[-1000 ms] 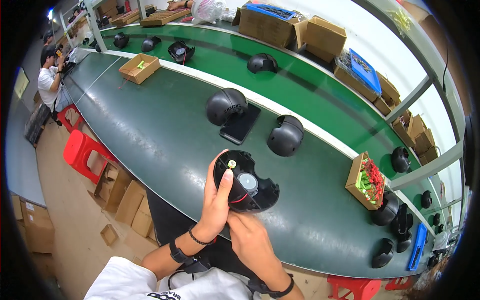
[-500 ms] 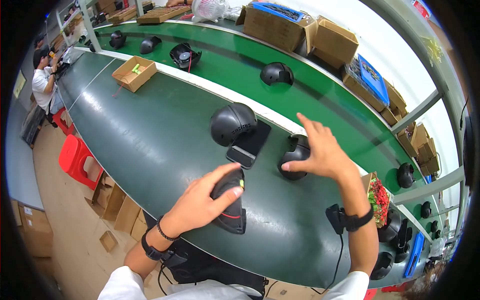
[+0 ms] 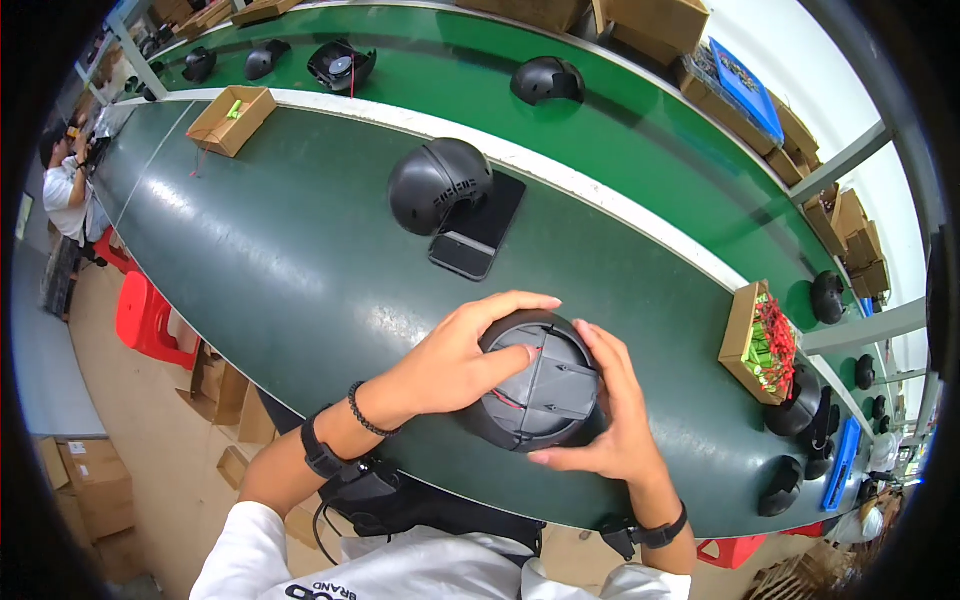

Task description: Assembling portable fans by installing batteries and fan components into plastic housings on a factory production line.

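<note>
Head view: left hand [image 3: 462, 362] and right hand [image 3: 612, 425] both clasp the round dark-grey plastic housing [image 3: 540, 392] on the green table [image 3: 280, 260], near a black domed helmet shell [image 3: 438, 184].

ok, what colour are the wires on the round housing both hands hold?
Red wires on the round dark grey plastic housing; head view.

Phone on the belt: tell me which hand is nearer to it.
Left. The left hand lies on the round housing, just below the phone. The right hand cups the housing's far side, farther away.
</note>
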A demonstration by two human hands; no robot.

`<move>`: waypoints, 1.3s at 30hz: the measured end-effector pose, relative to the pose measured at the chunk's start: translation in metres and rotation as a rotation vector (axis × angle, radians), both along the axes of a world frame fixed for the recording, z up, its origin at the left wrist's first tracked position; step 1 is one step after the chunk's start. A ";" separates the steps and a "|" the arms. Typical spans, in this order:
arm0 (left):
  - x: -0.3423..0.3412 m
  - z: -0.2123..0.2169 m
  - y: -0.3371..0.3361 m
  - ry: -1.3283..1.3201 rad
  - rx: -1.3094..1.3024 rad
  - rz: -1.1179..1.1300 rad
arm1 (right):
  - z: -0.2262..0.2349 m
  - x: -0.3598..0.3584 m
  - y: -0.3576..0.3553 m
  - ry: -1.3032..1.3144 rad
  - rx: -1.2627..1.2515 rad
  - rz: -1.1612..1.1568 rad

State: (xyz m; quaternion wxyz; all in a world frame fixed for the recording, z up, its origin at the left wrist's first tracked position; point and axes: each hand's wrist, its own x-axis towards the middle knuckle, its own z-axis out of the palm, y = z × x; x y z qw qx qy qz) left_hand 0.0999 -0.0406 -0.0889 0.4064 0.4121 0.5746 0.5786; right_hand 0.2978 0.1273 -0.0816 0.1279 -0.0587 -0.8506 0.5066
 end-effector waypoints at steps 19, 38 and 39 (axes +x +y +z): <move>0.011 -0.024 0.003 -0.136 0.212 0.044 | 0.003 0.006 0.006 0.060 0.022 0.082; -0.288 0.013 0.061 0.633 0.003 1.134 | 0.006 -0.101 0.212 0.134 0.469 -0.868; -0.326 0.008 0.058 0.574 -0.296 1.222 | 0.002 -0.113 0.228 0.107 0.437 -0.935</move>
